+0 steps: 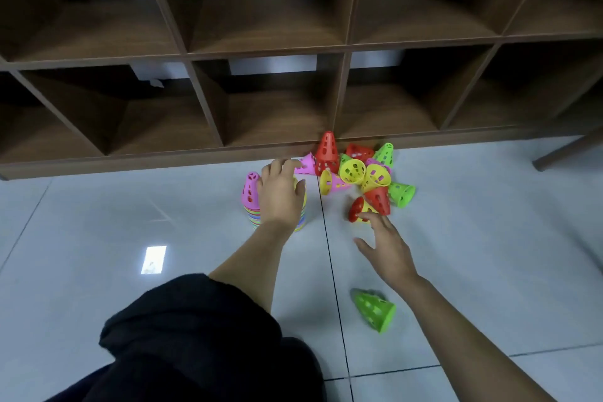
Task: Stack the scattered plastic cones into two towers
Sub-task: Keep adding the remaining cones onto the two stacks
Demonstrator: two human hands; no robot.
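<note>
Both of my hands were out over the pale tiled floor (98,222), neither one holding anything. My left hand (282,196) hung palm down with its fingers loosely spread. Just left of those fingers stood a tower of nested multicoloured plastic cones (251,202), capped in pink. More striped rims showed beneath my palm, but the hand hid whether they made a second tower. Just beyond my left fingertips lay a pink perforated plastic cone (307,162) on its side; I could not tell if I touched it.

My right hand (388,248) was splayed wide, thumb out to the left. At its fingertips lay a red perforated plastic cone (355,208) on its side, with yellow showing inside it; contact was unclear. Past those fingers sat the loose heap of red, yellow, green and pink cones (362,173). An upright red cone (327,152) stood at the back of it, against the brown wooden cubby shelf (261,42). Behind my right fingers, beside the wrist, a green perforated plastic cone (375,310) lay tipped over, blurred. Black cloth (195,336) lay below my left forearm.
</note>
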